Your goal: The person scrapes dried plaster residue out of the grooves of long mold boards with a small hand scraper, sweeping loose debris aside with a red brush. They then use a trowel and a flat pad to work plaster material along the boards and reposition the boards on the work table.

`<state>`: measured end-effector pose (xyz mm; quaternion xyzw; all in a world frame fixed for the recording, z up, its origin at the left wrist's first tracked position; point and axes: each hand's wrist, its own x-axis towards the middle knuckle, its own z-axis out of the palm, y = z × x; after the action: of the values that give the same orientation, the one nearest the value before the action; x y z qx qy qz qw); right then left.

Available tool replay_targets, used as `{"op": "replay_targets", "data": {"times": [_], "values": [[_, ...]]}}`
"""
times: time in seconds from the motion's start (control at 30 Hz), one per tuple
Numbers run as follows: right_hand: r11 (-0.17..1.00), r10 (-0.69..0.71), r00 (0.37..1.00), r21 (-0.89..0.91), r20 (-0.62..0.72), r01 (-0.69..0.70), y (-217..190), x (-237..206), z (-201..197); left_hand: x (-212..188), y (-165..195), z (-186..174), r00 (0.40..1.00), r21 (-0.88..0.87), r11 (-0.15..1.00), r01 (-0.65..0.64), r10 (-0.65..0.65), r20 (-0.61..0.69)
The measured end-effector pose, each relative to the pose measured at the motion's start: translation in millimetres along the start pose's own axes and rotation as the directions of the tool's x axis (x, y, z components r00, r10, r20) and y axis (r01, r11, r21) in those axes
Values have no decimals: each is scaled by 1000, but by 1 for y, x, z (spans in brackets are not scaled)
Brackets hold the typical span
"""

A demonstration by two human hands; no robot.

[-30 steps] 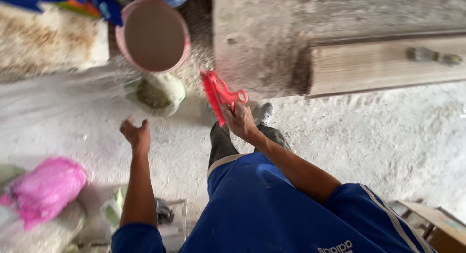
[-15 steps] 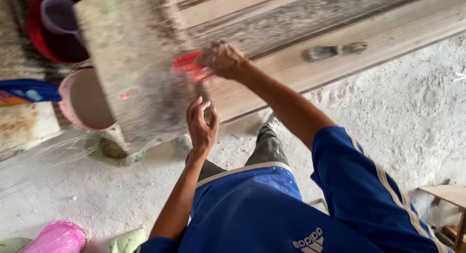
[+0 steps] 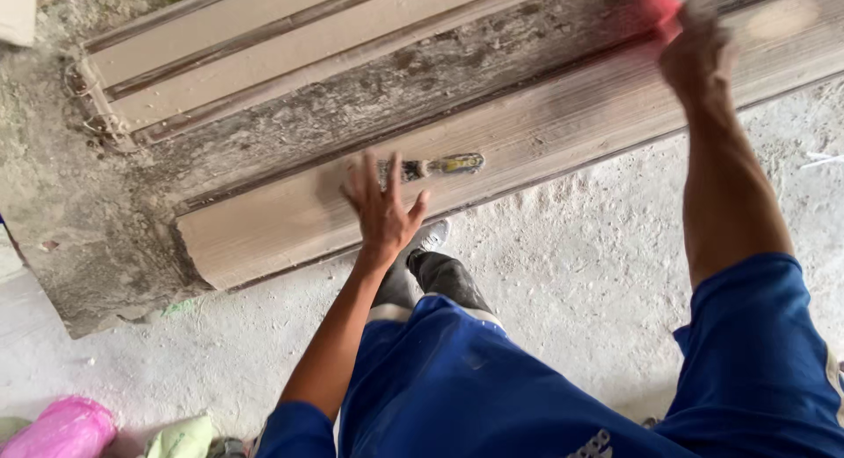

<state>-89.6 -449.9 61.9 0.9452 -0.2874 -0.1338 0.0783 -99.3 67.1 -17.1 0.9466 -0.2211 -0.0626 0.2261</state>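
Dusty concrete floor (image 3: 563,282) underfoot, pale powder everywhere. Nearest, bottom left, a pink plastic bag (image 3: 57,425) lies crumpled, well apart from the work. Left hand (image 3: 382,203) hovers with fingers spread, empty, just short of a yellow-handled tool (image 3: 431,167) resting flat on the ribbed moulding plank (image 3: 545,137) (kept within reach, likely). Farther up, right hand (image 3: 696,58) is closed on a blurred red tool (image 3: 659,1) over the plank's far edge. Beyond lies a grooved board (image 3: 264,54).
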Motion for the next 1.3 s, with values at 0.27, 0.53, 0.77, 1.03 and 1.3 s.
{"op": "replay_targets", "data": {"times": [0.27,0.53,0.77,1.03,1.3], "values": [[729,-420,865,466,-276,502,-164,-83,41,46,6,4,962,-37,961,-274,274,-18],[608,-483,833,582,-268,540,-137,-40,75,2,-9,-60,992,71,997,41,-32,-119],[988,149,977,53,-156,-142,263,110,60,15,57,-27,940,-90,958,273,-286,-188],[505,-822,532,171,-202,846,-123,-22,64,74,93,-17,815,-189,885,425,-465,-346],[902,-363,905,162,-221,401,277,173,127,62,168,-3,747,-234,884,405,-467,-473]]}}
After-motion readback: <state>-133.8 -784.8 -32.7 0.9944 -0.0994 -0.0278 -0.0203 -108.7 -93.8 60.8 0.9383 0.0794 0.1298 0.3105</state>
